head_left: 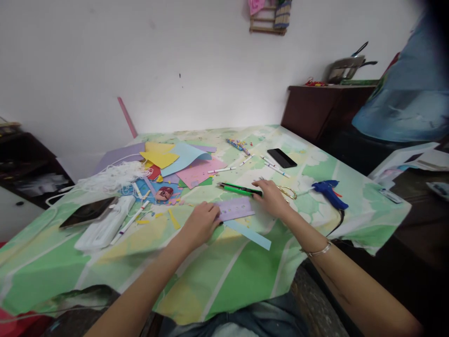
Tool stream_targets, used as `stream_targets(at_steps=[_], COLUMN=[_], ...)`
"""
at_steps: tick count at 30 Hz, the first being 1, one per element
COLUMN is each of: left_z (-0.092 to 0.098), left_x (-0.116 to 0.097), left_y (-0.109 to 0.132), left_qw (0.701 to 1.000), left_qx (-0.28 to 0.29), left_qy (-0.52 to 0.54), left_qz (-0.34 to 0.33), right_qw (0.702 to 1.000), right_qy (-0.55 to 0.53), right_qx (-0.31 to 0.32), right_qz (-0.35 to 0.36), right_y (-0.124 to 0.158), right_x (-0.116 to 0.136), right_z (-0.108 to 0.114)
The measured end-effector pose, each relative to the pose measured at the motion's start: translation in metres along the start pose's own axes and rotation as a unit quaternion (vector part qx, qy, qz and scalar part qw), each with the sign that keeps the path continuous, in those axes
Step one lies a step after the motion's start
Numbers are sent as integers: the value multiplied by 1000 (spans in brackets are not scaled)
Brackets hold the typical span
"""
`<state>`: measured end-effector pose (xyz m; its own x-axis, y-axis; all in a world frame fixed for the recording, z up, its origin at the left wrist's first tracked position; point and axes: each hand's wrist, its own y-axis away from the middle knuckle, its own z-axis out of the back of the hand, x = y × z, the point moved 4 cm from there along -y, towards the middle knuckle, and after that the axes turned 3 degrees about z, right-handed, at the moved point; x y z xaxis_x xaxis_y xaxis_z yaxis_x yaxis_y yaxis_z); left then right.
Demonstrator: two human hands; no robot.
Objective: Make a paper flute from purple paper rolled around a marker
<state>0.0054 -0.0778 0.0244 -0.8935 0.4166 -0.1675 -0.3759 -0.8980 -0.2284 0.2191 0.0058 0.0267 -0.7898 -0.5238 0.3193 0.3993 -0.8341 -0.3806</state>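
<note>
A light purple paper strip [238, 208] with a row of small cut-outs or marks lies in front of me. My left hand [202, 221] has its left end between thumb and fingers. Partly under the purple piece, a light blue paper strip [250, 235] slants towards me. My right hand [272, 199] is just beyond the strip's right end, thumb and forefinger apart around the end of a green pen-like tool [235, 188]. A dark slim tool lies alongside it. Gold-handled scissors [289, 192] lie partly hidden behind the right hand.
Coloured paper sheets [189, 161], white cord [115, 175], a power strip [105, 224] and a phone [87, 211] lie to the left. Several markers [275, 168], another phone [282, 158] and a blue glue gun [330, 194] are to the right. The glue gun's cable hangs over the table edge.
</note>
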Motion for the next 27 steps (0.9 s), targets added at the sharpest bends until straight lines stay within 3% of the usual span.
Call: stream_targets(at_steps=[4, 8, 12, 16, 18, 20, 22, 25, 27], left_z=[-2, 8, 2, -19, -28, -35, -38, -33, -23], left_x=[7, 18, 13, -4, -13, -20, -26, -27, -28], left_y=[-8, -5, -5, -16, -25, -34, -41, -44, -39], left_qw=[990, 963, 870, 800, 777, 758, 759, 808, 850], left_qx=[89, 106, 145, 163, 163, 165, 164, 127, 60], left_qy=[104, 226, 419, 503, 527, 548, 550, 500, 451], left_qz=[21, 102, 214, 283, 303, 312, 308, 286, 265], right_qw=[997, 994, 995, 987, 935, 856, 793, 741, 717], right_qy=[39, 73, 74, -133, -302, -456, -536, -581, -603], right_qx=[60, 78, 67, 17, 39, 55, 69, 84, 80], right_qz=[31, 33, 6, -84, -180, -235, -280, -325, -340], right_y=[-12, -10, 12, 58, 90, 122, 150, 181, 192], right_x=[8, 6, -13, -30, -31, -23, -12, 4, 13], right_z=[-15, -16, 0, 31, 37, 39, 37, 32, 30])
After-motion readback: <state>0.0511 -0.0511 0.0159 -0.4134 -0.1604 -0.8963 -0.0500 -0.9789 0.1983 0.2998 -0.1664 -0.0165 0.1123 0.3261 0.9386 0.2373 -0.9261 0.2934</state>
